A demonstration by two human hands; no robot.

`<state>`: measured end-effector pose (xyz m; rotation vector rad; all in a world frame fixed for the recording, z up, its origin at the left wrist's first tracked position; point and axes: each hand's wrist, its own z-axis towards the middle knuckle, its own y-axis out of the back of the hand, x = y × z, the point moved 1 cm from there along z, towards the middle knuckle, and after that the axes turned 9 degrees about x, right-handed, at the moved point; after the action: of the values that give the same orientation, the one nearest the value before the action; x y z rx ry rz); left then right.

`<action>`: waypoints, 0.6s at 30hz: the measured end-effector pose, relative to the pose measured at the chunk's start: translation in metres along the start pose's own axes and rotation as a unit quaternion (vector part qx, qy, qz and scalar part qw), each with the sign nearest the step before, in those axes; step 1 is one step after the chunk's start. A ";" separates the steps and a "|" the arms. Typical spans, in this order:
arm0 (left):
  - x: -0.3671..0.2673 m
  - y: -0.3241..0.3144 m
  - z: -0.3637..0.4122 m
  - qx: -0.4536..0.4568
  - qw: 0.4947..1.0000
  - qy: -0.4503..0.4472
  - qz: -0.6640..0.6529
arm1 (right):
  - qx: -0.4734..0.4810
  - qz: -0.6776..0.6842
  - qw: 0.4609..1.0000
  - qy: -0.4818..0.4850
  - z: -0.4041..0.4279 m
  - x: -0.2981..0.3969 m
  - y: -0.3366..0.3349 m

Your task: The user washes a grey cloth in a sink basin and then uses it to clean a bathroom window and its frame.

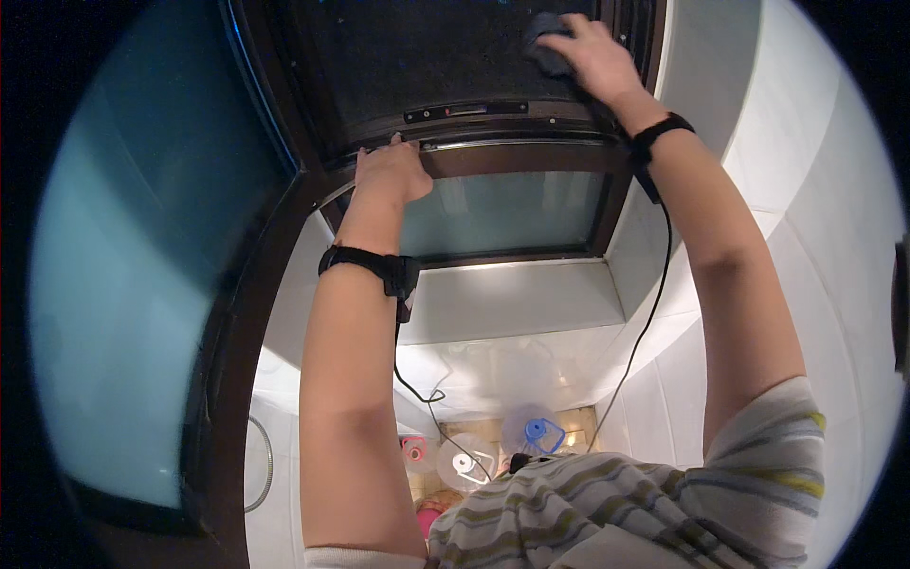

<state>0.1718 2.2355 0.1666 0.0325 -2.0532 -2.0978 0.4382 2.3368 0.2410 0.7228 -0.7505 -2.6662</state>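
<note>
My right hand (601, 60), blurred, holds a dark grey cloth (549, 44) against the right side of a dark window screen (426, 57). Lower and to the left, my left hand (392, 167) grips the bottom rail of the brown window frame (490, 160), its fingertips partly hidden over the edge. A narrow dark latch strip (466, 111) runs along the foot of the screen. Beneath the rail is a frosted glass pane (508, 213).
An open frosted sash (128, 284) swings in on the left. Under the window is a white tiled ledge (512, 299). Thin black cables (657, 306) hang from both wrist straps. Several plastic jugs (466, 462) stand on the floor, and a metal hose (266, 462) hangs at left.
</note>
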 end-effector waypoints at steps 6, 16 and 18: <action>0.000 -0.001 -0.005 0.037 0.999 0.019 0.019 | -0.059 0.173 0.960 -0.212 0.027 0.030 0.029; 0.000 0.002 -0.008 0.030 1.000 -0.001 -0.008 | -0.133 0.199 0.969 0.057 0.125 0.148 0.010; -0.001 0.001 -0.005 0.000 1.000 -0.003 0.003 | -0.130 0.175 0.971 0.094 0.131 0.161 0.000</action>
<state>0.1741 2.2305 0.1669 0.0204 -2.0539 -2.0970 0.2341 2.3278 0.2752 0.6895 -0.4215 -2.2803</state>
